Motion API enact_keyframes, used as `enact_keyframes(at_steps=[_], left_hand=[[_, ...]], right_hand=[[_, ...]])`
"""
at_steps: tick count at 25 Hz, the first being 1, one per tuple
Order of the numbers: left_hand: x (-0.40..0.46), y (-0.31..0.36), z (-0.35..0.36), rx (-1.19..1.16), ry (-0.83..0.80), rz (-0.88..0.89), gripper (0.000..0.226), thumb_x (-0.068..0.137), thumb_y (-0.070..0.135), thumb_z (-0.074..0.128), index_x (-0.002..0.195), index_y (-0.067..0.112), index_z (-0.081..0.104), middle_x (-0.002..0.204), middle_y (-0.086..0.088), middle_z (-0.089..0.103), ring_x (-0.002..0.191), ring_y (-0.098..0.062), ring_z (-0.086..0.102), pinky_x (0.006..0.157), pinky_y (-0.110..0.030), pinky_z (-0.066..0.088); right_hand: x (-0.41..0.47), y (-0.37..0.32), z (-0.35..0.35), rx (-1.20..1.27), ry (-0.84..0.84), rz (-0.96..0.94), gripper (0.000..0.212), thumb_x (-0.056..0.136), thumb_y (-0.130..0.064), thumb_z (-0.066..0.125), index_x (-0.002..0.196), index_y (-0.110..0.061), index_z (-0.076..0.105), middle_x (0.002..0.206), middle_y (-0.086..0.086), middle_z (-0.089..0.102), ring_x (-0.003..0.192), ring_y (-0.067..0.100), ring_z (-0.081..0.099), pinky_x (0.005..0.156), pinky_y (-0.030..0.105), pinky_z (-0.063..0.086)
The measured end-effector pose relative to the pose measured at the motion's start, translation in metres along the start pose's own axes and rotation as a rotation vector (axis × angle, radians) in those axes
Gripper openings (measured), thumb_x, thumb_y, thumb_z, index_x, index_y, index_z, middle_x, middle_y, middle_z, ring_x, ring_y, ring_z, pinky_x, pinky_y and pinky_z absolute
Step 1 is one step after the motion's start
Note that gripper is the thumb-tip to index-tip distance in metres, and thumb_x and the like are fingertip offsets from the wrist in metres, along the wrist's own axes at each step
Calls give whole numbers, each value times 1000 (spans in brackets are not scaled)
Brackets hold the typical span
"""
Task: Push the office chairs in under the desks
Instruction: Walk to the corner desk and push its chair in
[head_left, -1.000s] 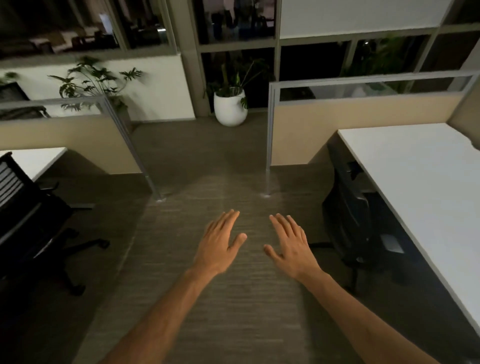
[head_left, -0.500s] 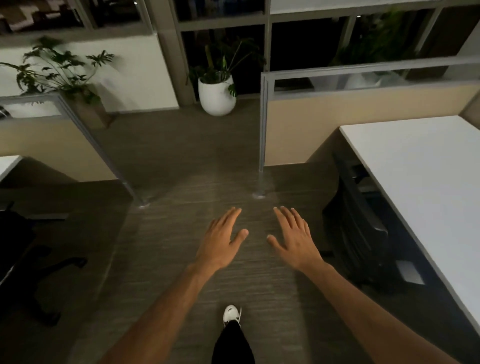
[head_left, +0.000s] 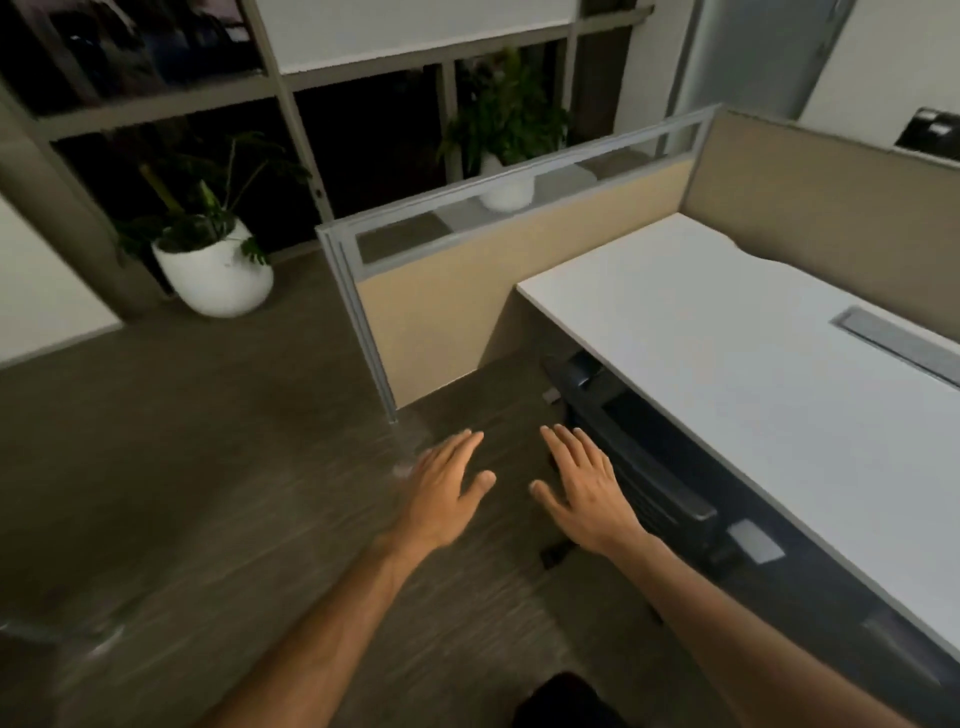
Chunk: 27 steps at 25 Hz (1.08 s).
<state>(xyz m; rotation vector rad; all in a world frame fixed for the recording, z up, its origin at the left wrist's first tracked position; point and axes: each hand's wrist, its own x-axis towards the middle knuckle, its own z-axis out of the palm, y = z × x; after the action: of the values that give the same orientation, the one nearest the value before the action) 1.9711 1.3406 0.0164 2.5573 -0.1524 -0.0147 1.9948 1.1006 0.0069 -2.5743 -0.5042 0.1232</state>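
On the far left stands a plant in a round white pot by the dark windows, a little nearer to the middle of the view than it was 1 second ago. The black chair that was out on the left side back then is gone from sight now, because the person has turned to the right. Next comes the tan divider wall with its grey post. Below it, over the striped carpet, the left hand is flat and spread out, holding nothing. Just beside it the right hand is the same, flat and empty, and it sits right next to the top of the black office chair; I cannot tell if it touches. That chair looks mostly tucked under the white desk on the right. I think this 1 chair may need only a small push, and the chair on the left is still left to do.
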Motion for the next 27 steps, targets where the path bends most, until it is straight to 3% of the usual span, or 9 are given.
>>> enact_keyframes(at_steps=[11,17,22,27], left_hand=[[198,49,60,92,-266,278,61,105,51,41,160,27,28,166,3,28,153,-12,20,124,-44,19],[249,60,99,131,-435,404,64,104,53,43,160,29,23,166,4,27,153,-13,22,125,-43,18],[292,39,122,342,-658,548,67,105,56,38,162,29,15,169,2,18,155,-16,13,127,-46,11],[344,20,137,406,-732,669,62,105,55,35,161,32,19,170,1,16,156,-18,8,125,-47,5]], right_hand=[[46,115,-54,-24,56,371,74,103,-59,38,161,-34,0,170,-2,5,156,21,-3,125,51,9],[35,141,-43,0,64,543,75,103,-57,39,161,-34,0,170,-1,12,155,23,9,124,51,16],[32,143,-20,78,17,682,73,102,-55,42,162,-33,5,168,-1,17,153,21,16,123,47,21],[44,153,7,65,12,843,62,104,-57,36,160,-39,18,167,-5,22,153,21,18,123,50,19]])
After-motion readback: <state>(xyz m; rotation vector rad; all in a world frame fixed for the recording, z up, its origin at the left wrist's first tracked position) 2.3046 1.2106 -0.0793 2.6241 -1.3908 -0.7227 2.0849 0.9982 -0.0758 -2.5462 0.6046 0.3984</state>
